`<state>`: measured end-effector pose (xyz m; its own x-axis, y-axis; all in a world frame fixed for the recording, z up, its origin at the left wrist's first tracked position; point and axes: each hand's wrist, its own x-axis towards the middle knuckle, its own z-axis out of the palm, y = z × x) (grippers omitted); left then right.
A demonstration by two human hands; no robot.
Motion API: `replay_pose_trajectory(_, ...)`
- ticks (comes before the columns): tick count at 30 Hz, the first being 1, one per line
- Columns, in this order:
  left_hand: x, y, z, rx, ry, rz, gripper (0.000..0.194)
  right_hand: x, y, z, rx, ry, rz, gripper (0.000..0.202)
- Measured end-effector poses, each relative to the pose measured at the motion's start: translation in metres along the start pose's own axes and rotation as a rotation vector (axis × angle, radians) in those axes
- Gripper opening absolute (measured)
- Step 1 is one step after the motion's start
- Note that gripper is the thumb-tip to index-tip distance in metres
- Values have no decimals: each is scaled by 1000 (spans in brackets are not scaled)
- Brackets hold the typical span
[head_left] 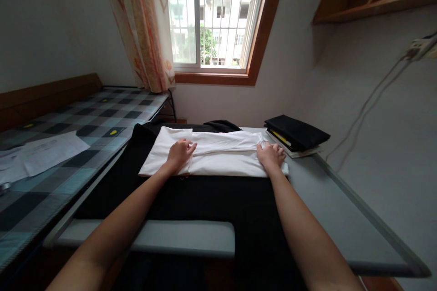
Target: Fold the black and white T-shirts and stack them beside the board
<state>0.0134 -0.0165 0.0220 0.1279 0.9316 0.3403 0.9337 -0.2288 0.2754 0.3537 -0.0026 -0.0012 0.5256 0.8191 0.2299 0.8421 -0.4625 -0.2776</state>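
A white garment (221,142), folded into a long strip with creases along it, lies across a spread black garment (205,198) on a light grey table (184,236). My left hand (180,155) rests on the strip's left part, beside a folded-over edge, its fingers loosely bent and the thumb apart. At the other end, my right hand (272,156) has its fingers closed on the white cloth, which bunches near the thumb. Part of the black garment hangs over the table's front edge.
A folded black cloth (297,132) sits on books or papers (293,151) at the table's back right. Left of the table is a bed with a checked cover (112,111) and loose paper sheets (51,152). Behind are a window (218,18) and curtain (146,32); cables (368,95) hang at right.
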Motion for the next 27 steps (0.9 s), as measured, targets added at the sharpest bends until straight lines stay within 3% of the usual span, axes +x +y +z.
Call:
replay_pose_trajectory(4, 1, -13, 5, 98, 57, -11, 49, 0, 0, 0, 7, -3, -4, 50)
replay_pose_trajectory(8, 1, -22, 15, 159, -177, -57, 64, -2, 0, -1, 21, 3, -6, 49)
replay_pose_trajectory(10, 3, -25, 15, 142, -226, -40, 66, -2, 0, -1, 25, 8, -8, 48)
replay_pose_trajectory(12, 5, -31, 9, 142, -189, -38, 63, -2, 0, -1, 27, 12, -12, 48)
replay_pose_trajectory(16, 9, -54, -2, 256, 17, -148, 62, -1, 2, 1, 26, 23, -21, 48)
replay_pose_trajectory(19, 11, -70, -1, 295, -77, -252, 70, -1, 2, 2, 21, 23, -21, 49)
replay_pose_trajectory(22, 11, -75, 3, 309, -141, -272, 73, -1, 2, 2, 13, 25, -21, 48)
replay_pose_trajectory(27, 5, -54, 6, 277, -65, -162, 62, -2, 2, 1, 10, 28, -27, 47)
